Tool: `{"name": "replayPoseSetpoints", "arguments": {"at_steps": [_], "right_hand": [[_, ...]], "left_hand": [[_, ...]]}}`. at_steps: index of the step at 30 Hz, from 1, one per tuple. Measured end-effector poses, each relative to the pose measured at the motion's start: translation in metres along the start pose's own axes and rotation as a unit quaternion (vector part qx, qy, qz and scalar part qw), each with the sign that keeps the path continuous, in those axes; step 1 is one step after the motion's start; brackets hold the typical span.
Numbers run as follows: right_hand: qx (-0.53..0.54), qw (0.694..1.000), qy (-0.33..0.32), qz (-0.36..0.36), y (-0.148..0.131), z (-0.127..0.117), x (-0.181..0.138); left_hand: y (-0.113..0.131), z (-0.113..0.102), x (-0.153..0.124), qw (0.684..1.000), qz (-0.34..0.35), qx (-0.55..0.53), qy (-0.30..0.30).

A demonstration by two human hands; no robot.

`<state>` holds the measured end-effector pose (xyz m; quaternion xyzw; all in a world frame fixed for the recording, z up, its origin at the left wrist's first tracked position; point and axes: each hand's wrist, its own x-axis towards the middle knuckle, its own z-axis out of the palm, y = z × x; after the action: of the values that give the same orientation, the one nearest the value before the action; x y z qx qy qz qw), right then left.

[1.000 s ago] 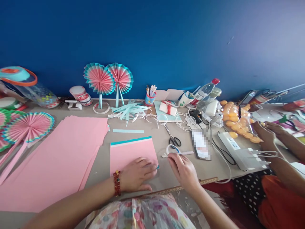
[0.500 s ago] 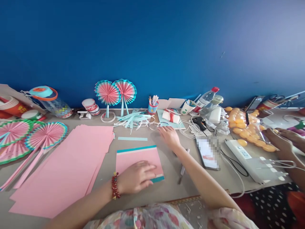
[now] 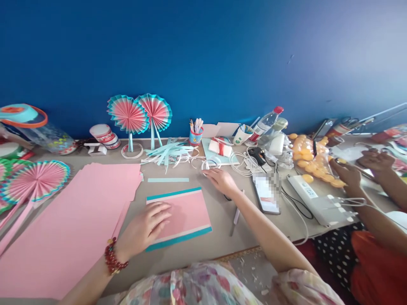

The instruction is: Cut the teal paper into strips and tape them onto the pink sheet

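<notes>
My left hand [image 3: 144, 226], with a red bead bracelet at the wrist, lies open on the left part of a pink sheet [image 3: 187, 212]. Blue and white strips run along the sheet's far and near edges. My right hand [image 3: 222, 181] reaches beyond the sheet, fingers bent and closed on the near edge of a narrow white tape roll [image 3: 216, 160]. The fingertips are small and partly hidden. A light blue paper strip [image 3: 168, 180] lies past the sheet. Under my right forearm's left side rests a slim knife-like tool [image 3: 236, 216].
Large pink sheets [image 3: 79, 224] cover the left. Pleated paper fans [image 3: 129, 114] stand by the wall; blue strips [image 3: 168, 153] lie heaped near a pen cup [image 3: 195, 136]. Rightward are a phone [image 3: 266, 195], a power strip [image 3: 307, 195], a bottle [image 3: 265, 123] and another person's hands [image 3: 349, 173].
My left hand has slid left across the pink sheet, uncovering its right part. My right fingers have come to the white tape roll. The view has turned slightly right.
</notes>
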<state>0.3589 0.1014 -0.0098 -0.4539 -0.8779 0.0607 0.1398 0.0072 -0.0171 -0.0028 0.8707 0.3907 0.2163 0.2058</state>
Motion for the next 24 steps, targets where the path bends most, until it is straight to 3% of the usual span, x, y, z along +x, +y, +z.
{"name": "replayPoseSetpoints", "arguments": {"at_steps": [16, 24], "right_hand": [[-0.072, 0.996, 0.046, -0.001, 0.004, 0.003, 0.014], [-0.051, 0.995, 0.075, -0.032, 0.009, -0.005, 0.036]], "left_hand": [[-0.002, 0.004, -0.001, 0.999, -0.006, 0.045, 0.025], [-0.009, 0.010, 0.001, 0.996, 0.001, 0.076, 0.036]]}}
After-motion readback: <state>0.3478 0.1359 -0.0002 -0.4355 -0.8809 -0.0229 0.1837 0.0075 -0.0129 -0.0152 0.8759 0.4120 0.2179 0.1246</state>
